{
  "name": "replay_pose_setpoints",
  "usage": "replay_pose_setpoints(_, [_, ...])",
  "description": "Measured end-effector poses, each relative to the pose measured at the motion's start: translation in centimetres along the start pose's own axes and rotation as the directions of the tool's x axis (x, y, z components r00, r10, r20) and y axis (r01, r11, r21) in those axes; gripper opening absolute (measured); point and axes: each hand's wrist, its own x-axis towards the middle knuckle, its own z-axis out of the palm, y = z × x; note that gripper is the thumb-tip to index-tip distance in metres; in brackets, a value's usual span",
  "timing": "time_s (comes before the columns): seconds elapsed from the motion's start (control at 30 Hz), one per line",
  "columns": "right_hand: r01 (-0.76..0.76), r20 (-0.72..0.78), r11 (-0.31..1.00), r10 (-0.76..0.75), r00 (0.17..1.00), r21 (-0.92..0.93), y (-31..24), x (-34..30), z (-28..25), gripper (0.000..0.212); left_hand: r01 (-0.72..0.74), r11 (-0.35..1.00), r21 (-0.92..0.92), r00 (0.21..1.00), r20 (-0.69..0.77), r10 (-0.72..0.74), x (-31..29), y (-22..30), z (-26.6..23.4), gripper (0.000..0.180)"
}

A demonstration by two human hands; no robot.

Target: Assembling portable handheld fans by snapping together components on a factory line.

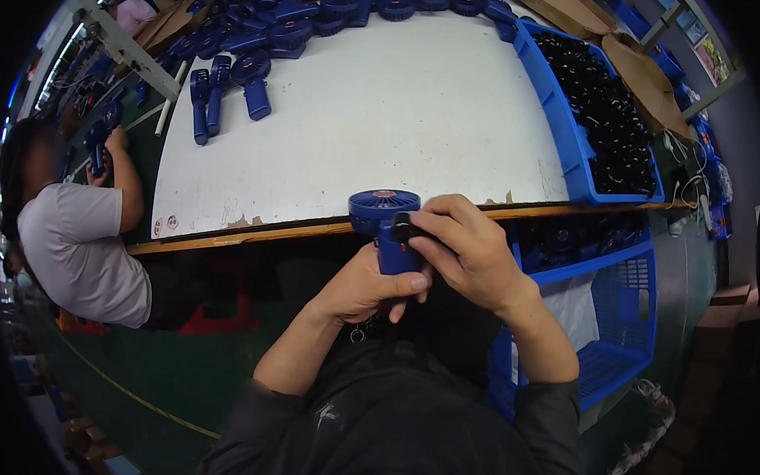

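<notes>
A dark blue handheld fan (384,202) is held just off the table's front edge, its round grille up. My left hand (370,287) is closed around the fan's handle, thumb across the front. With my right hand (467,249) I pinch a small black piece (403,227) against the top of the handle, just below the fan head. The fingers partly cover that piece, so its exact kind cannot be made out.
The white table (359,111) bears three fans (253,82) at the left and a heap of fans (321,18) along the back. A blue bin (532,71) of small black parts stands right; blue crates (618,371) sit below. At left, a person (87,236) handles a fan.
</notes>
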Motion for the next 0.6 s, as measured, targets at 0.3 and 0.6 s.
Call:
replay_pose_setpoints(0.3, [-0.037, 0.125, 0.975, 0.066, 0.99, -0.221, -1.5, -0.8, 0.9, 0.058, -0.181, 0.961, -0.209, 0.958, -0.257, 0.124, 1.3, -2.2, 1.3, 0.056])
replay_pose_setpoints(0.6, [-0.265, -0.169, 0.964, 0.265, 0.949, 0.022, -0.9, -6.1, 4.1, 0.065, -0.319, 0.559, 0.765, 0.916, 0.099, 0.388, 2.1, -2.3, 2.8, 0.078])
